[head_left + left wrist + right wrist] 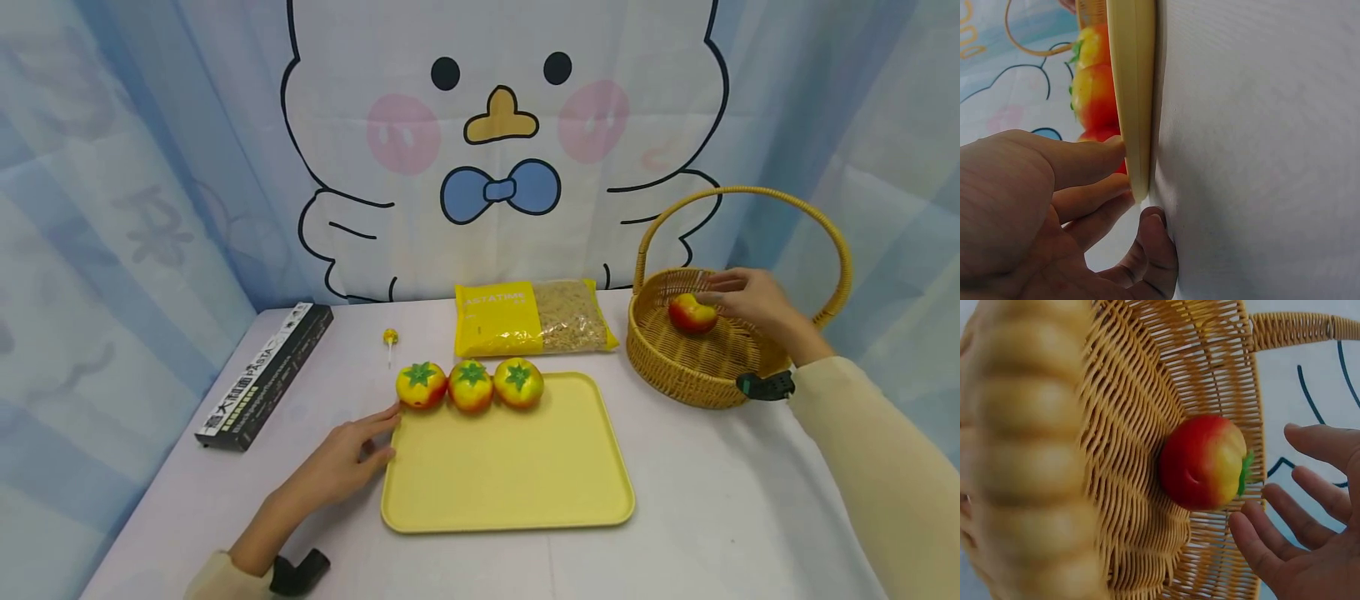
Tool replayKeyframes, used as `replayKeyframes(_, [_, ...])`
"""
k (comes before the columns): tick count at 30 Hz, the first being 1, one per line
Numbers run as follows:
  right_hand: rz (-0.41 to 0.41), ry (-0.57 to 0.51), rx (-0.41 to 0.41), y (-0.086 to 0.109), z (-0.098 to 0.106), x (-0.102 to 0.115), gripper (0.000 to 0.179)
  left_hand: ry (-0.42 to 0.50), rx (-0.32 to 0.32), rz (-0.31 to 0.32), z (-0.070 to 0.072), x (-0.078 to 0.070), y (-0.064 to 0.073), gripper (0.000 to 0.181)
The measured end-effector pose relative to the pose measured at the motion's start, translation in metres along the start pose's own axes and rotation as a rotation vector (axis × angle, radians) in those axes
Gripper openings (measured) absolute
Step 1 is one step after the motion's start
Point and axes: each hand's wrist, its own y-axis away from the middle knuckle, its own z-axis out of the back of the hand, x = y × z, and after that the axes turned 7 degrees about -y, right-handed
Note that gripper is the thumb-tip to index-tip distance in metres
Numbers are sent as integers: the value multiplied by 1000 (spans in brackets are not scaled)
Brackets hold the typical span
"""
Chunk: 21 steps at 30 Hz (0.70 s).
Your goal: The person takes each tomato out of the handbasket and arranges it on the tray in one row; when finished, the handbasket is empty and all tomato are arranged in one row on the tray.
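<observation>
My left hand (351, 457) rests its fingertips and thumb against the left rim of the yellow tray (510, 467), holding nothing. Along the tray's far edge sit three red-and-yellow tomatoes (470, 386) with green star-shaped tops. Another tomato (1200, 462) of the same kind lies inside the wicker basket (678, 375) at the right. My right hand (750, 300) reaches over that basket, under its tall handle. Its fingers are spread beside the tomato's green top, with a gap between them in the right wrist view.
Behind the tray lies a yellow pasta bag (534, 318). A small yellow lollipop (391, 337) is left of the bag. A long black pasta box (264, 377) lies slanted at the far left. A printed curtain (495, 242) hangs behind the table.
</observation>
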Motion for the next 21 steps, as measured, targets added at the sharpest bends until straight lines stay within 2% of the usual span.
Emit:
replayKeyframes(11, [-102,-45,18,-5,6,-13,79,8,7,-2,2,-2,0,54])
replayKeyframes(16, [-160,-75,62,-10,8,-17,84,3,10,6,3,-2,1,54])
replayKeyframes(21, [-199,-91,90,-13,10,-18,89,8,5,-17,2,-1,1,53])
